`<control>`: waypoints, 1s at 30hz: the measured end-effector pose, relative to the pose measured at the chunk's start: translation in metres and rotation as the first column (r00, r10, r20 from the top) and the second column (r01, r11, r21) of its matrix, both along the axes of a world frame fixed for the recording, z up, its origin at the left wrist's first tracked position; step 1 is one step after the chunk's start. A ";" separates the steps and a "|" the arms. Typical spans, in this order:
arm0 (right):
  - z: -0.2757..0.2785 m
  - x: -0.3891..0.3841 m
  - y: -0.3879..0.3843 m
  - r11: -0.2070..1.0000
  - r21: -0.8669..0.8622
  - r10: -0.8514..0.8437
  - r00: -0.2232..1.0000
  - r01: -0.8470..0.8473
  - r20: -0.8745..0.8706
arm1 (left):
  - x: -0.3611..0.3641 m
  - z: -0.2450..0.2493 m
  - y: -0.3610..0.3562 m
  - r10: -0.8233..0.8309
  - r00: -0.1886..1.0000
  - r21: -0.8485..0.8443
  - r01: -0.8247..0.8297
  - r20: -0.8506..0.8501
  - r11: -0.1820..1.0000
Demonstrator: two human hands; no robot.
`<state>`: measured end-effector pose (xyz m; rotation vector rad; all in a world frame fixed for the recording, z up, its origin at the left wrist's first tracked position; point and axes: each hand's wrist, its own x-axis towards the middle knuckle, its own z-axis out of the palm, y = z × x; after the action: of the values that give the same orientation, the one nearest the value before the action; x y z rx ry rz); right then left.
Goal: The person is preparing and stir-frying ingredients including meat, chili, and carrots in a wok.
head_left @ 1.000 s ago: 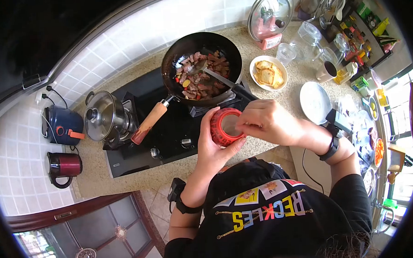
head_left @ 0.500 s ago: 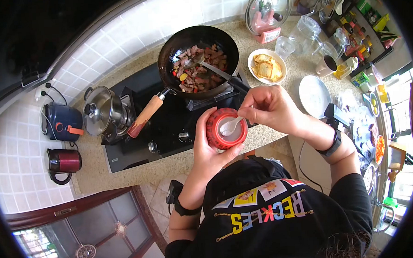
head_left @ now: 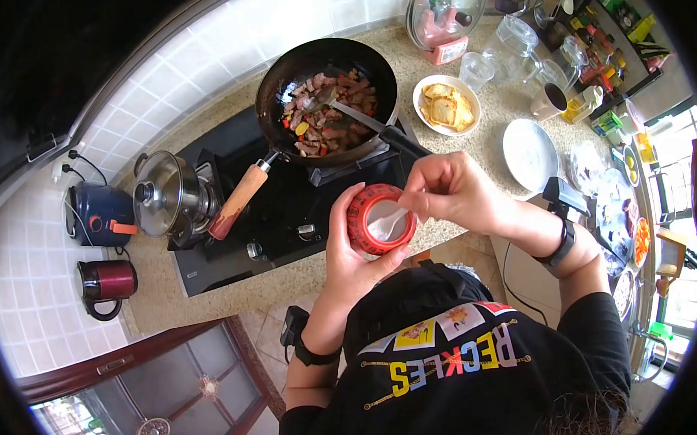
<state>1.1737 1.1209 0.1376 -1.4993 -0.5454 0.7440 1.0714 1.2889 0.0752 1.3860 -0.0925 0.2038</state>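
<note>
A round red jar (head_left: 360, 231) with white contents is held in my left hand (head_left: 351, 266), fingers and thumb wrapped round its sides. My right hand (head_left: 456, 194) pinches the handle of a small white spoon (head_left: 384, 227), whose bowl is inside the jar's mouth. Beyond my hands, a dark wok (head_left: 268, 103) sits on the black stove (head_left: 285, 213). It holds sliced meat with red and yellow pieces (head_left: 324, 124). A metal spatula (head_left: 359, 119) rests in the wok, its black handle reaching over the rim close to my right hand.
A lidded steel pot (head_left: 160, 196) stands on the left burner, with a blue appliance (head_left: 100, 215) and a red kettle (head_left: 109, 279) beyond it. Right of the wok are a bowl of yellow slices (head_left: 447, 107), a white plate (head_left: 530, 155), glass jugs (head_left: 510, 45) and an upright glass lid (head_left: 446, 7).
The view has shifted slightly. The spoon lies at a somewhat different angle inside the jar, and my right hand has moved a little with it. Both hands keep their holds.
</note>
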 end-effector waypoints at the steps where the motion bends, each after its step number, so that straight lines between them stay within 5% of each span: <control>1: 0.005 0.000 0.002 0.999 0.027 -0.039 0.997 0.041 -0.071 | 0.001 -0.001 0.001 0.003 1.000 0.006 -0.003 -0.005 1.000; 12: 0.005 0.026 0.012 0.996 -0.019 -0.087 0.995 0.087 -0.049 | 0.021 -0.005 0.012 0.058 0.998 -0.027 -0.058 -0.010 0.998; 15: 0.005 0.025 0.019 0.976 -0.217 0.094 0.959 -0.034 0.269 | 0.025 -0.002 0.018 0.059 0.998 0.028 -0.060 0.010 0.998; 18: 0.008 0.025 0.026 0.953 -0.245 0.233 0.951 -0.181 0.205 | 0.028 -0.001 0.025 0.063 0.998 0.060 -0.065 0.020 0.996; 23: 0.003 0.036 0.036 0.997 -0.073 0.013 0.999 -0.016 -0.034 | 0.030 -0.007 0.030 0.068 0.998 0.045 -0.068 0.005 0.997; 30: 0.007 0.056 0.041 0.995 -0.083 -0.057 0.998 0.056 -0.009 | 0.041 -0.011 0.035 0.108 0.993 -0.084 -0.111 -0.038 0.990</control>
<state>1.2298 1.1619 0.1444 -1.5799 -0.4662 0.7388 1.1123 1.3241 0.0645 1.3087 0.0200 0.2739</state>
